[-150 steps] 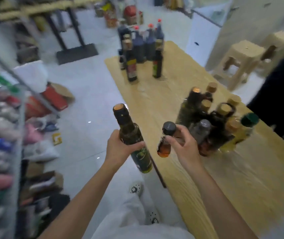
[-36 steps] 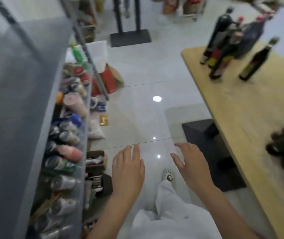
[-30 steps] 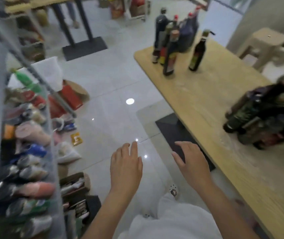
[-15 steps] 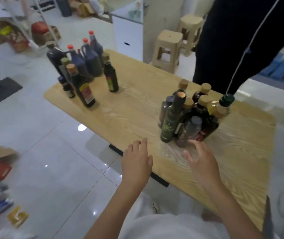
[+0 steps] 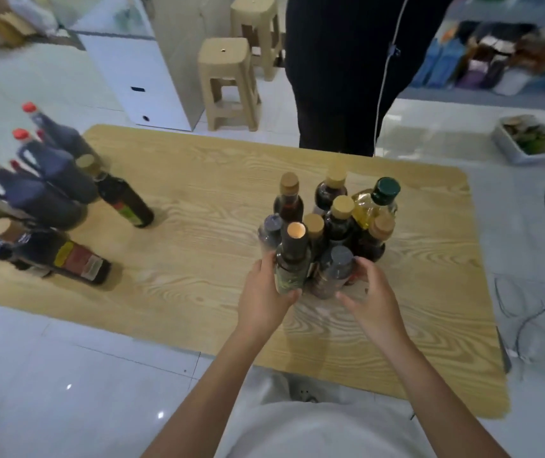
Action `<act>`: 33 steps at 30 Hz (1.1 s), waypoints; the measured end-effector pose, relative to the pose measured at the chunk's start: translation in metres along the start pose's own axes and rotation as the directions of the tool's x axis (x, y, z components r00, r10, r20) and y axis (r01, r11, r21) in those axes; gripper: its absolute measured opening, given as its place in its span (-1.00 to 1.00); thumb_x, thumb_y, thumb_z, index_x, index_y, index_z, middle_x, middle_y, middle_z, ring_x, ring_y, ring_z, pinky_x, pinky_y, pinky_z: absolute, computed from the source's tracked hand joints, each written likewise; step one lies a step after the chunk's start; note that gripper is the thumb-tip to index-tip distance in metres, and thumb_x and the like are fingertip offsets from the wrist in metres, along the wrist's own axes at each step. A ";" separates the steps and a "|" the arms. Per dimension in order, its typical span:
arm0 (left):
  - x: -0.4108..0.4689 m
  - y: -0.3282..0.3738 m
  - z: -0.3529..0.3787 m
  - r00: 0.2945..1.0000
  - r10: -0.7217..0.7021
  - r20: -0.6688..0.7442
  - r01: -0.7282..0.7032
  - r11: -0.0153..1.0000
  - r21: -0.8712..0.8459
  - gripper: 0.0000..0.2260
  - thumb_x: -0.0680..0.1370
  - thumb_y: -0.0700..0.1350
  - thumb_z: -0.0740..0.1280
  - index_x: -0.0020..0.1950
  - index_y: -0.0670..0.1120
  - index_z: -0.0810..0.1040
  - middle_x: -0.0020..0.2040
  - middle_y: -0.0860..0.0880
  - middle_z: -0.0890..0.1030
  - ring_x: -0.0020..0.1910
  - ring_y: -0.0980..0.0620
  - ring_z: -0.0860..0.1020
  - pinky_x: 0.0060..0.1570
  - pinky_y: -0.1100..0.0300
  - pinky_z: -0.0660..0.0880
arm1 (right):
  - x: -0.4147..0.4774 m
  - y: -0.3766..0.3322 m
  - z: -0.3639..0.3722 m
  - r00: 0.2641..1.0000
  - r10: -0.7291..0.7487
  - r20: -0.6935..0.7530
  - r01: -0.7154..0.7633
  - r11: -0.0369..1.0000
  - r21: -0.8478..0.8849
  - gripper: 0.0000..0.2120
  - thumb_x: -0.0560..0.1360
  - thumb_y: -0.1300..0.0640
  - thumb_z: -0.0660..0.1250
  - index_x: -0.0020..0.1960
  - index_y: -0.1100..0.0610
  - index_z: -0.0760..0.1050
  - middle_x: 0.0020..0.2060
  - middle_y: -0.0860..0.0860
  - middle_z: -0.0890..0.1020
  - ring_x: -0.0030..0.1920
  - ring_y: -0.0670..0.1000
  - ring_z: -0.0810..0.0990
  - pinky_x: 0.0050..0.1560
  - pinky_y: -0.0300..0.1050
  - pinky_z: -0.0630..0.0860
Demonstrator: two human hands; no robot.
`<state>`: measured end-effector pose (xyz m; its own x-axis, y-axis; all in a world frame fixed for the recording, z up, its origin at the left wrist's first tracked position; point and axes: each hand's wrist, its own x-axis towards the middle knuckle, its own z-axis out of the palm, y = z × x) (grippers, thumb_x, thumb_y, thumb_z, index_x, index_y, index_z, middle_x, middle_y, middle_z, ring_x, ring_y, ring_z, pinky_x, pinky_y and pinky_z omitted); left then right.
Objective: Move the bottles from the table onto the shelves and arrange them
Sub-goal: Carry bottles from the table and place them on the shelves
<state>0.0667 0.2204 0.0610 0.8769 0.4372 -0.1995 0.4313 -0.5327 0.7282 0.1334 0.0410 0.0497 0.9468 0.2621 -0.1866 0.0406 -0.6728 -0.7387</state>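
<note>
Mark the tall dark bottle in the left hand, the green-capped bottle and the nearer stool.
tall dark bottle [image 5: 292, 263]: head view, body below the neck.
green-capped bottle [image 5: 372, 208]: head view, yellow shoulder under the cap.
nearer stool [image 5: 226, 69]: head view, front panel under the seat.

Bottle group [image 5: 49, 170], left edge: blurred, partly cut off.
Left hand [image 5: 261, 299] fingertips: hidden behind dark green bottle [image 5: 292, 259].
Right hand [image 5: 372, 300] hold on grey-capped bottle [image 5: 335, 271]: unclear.
Standing person [image 5: 347, 77], top: cut off.
</note>
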 end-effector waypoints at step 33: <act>0.010 -0.015 0.004 0.996 0.072 0.048 -0.068 0.995 -0.077 -0.52 0.19 -0.03 0.59 -0.03 0.18 0.41 -0.24 0.31 0.54 -0.21 0.47 0.48 -0.29 0.49 0.37 | 0.009 0.019 0.023 0.994 0.050 0.098 -0.058 0.995 0.084 -0.25 0.08 0.03 0.64 0.20 -0.09 0.39 -0.02 -0.20 0.56 0.03 -0.15 0.56 -0.03 -0.33 0.44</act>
<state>0.0701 0.2298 0.0456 0.9149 0.3622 -0.1781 0.3529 -0.5036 0.7886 0.1353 0.0463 0.0191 0.9117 0.2952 -0.2857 -0.0410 -0.6266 -0.7782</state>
